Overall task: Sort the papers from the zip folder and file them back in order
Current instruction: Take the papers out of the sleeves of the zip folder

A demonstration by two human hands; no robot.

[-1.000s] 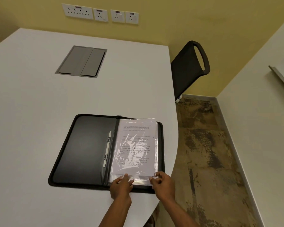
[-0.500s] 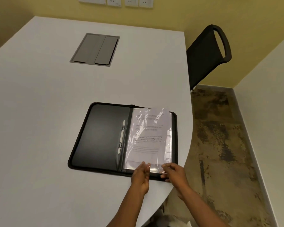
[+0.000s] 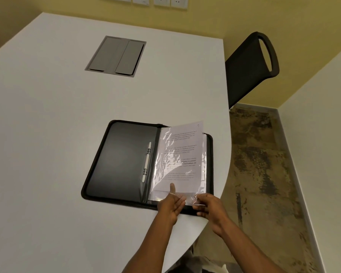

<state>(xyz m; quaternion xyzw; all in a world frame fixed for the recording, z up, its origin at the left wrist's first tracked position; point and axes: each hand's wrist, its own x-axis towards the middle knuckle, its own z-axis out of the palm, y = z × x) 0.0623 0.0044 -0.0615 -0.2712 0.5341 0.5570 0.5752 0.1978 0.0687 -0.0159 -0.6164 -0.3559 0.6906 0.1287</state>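
Just ahead of my fingertips, printed white paper sheet (image 3: 180,154) runs lengthwise away from me, half out of the clear plastic sleeve (image 3: 191,200) on the open black zip folder (image 3: 124,160). Left hand (image 3: 170,205) flat, thumb pressing the sheet; right hand (image 3: 208,206) pinches sleeve's near edge.

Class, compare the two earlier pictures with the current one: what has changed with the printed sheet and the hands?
The printed sheet has slid up, its top now past the zip folder's far edge. The left hand pushes it with its thumb; the right hand pinches the plastic sleeve's near edge. The folder stays open.
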